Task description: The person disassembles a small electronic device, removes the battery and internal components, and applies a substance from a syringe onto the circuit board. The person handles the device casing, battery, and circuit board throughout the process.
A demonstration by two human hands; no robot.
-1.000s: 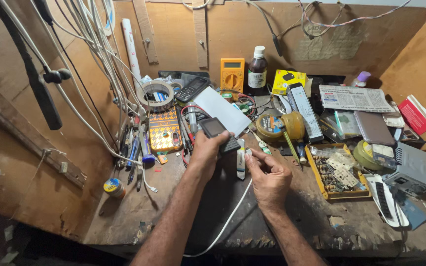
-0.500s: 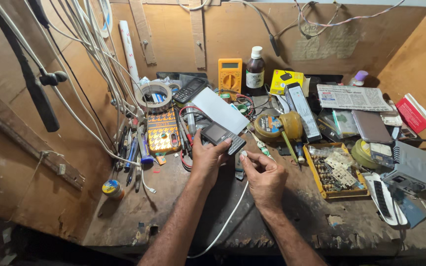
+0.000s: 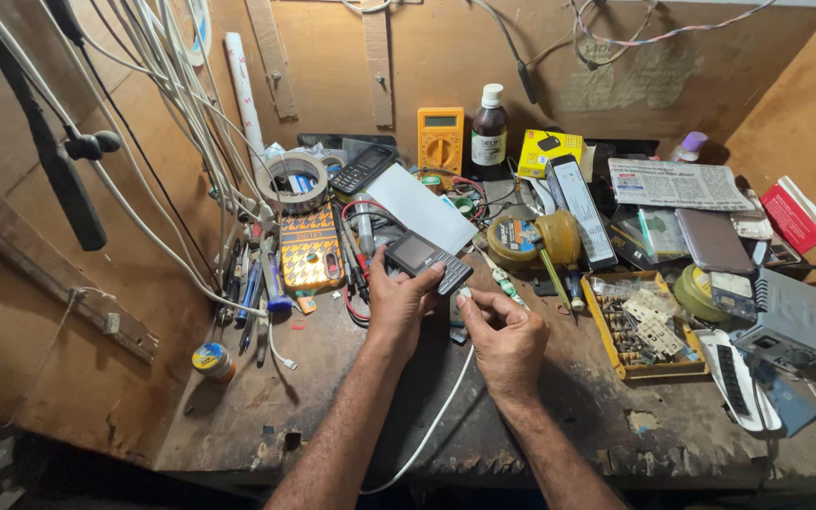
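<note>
We see the left hand [image 3: 399,300] clamped on a small dark keypad phone [image 3: 427,261], thumb on one edge and fingers wrapped under, holding it tilted just above the wooden workbench [image 3: 238,416] near the middle of the clutter. The right hand [image 3: 507,340] sits just beside it, thumb and forefinger pinched together on a white plug tip [image 3: 466,295] right at the phone's lower end; we cannot tell if the tip is actually touching the phone. A white cable [image 3: 432,425] runs from that hand down toward the bench's front edge. Left of the phone: a patterned orange phone case [image 3: 310,247], a bundle of pens and tools [image 3: 247,288], and a roll of clear tape [image 3: 292,179] further back. Behind the phone lies a white card [image 3: 422,208], with another black keypad phone [image 3: 361,170] beyond it. Against the back wall stand 1 yellow multimeter [image 3: 440,140], 1 dark bottle with a white cap [image 3: 489,132] and 1 yellow box [image 3: 550,151]. Right of the hands: a round yellow reel [image 3: 531,241], a yellow parts tray [image 3: 635,326] full of small components, a folded newspaper [image 3: 677,184], and a grey boxy unit [image 3: 790,321] at the far right. White cables [image 3: 158,123] hang down the left wall.
</note>
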